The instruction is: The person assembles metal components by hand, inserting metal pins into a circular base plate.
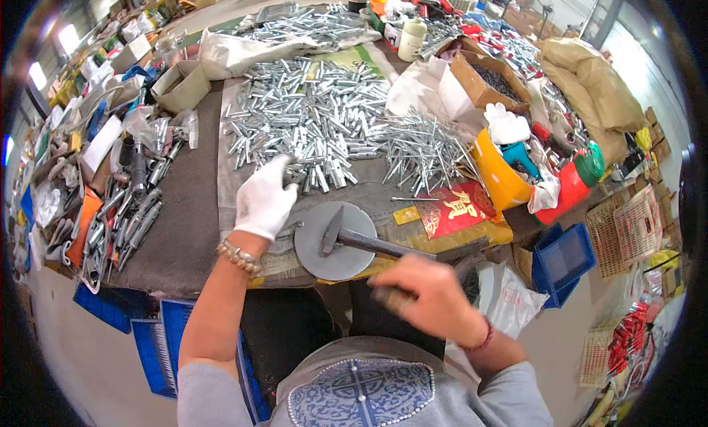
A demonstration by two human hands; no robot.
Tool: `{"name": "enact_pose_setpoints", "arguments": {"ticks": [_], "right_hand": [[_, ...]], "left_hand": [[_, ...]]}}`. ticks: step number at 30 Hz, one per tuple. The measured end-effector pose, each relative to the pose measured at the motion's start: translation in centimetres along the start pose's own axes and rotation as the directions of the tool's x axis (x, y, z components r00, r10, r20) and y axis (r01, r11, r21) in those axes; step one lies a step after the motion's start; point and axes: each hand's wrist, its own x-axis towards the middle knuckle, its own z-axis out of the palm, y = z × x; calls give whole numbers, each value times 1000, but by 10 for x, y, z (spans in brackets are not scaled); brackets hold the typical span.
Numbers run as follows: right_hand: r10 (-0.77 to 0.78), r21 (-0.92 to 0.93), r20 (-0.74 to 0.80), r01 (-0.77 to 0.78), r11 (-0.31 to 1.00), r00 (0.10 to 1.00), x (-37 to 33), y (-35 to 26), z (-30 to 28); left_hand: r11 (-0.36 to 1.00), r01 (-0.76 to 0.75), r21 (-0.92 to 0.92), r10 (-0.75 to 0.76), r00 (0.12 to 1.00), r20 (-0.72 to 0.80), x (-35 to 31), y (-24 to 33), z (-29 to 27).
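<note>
Hammer (361, 241): heavy, stiff; right hand (424, 294) wrapping its handle at 5 o'clock, gloved left hand (264, 198) pinching slippery tubes (317, 125).

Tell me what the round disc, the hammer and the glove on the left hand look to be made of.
Round disc: likely steel, with a dull, flat grey face and no shine.
Hammer: the head looks like dark metal; the handle is dark too, but its grip is blurred under the right hand, so its material is unclear.
Glove on the left hand: white knitted fabric, probably cotton, soft and matte.
</note>
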Motion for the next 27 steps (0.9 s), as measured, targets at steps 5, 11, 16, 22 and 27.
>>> {"name": "enact_pose_setpoints", "arguments": {"ticks": [5, 11, 16, 22, 27], "right_hand": [[-2, -556, -191, -106, 825, 982, 51, 76, -29], [-85, -749, -53, 17, 662, 995, 77, 98, -24], [-123, -509, 5, 108, 854, 992, 65, 64, -21], [-247, -350, 65, 254, 902, 967, 39, 28, 18], [-264, -354, 77, 274, 894, 961, 39, 26, 31]], "left_hand": [[952, -114, -285, 133, 990, 47, -40, 21, -33], [917, -327, -229, 357, 928, 103, -91, 27, -35], [919, -360, -162, 372, 926, 54, -105, 25, -21], [946, -265, -185, 272, 962, 11, -115, 25, -12], [958, -219, -187, 224, 975, 5, -123, 26, -14]]}}
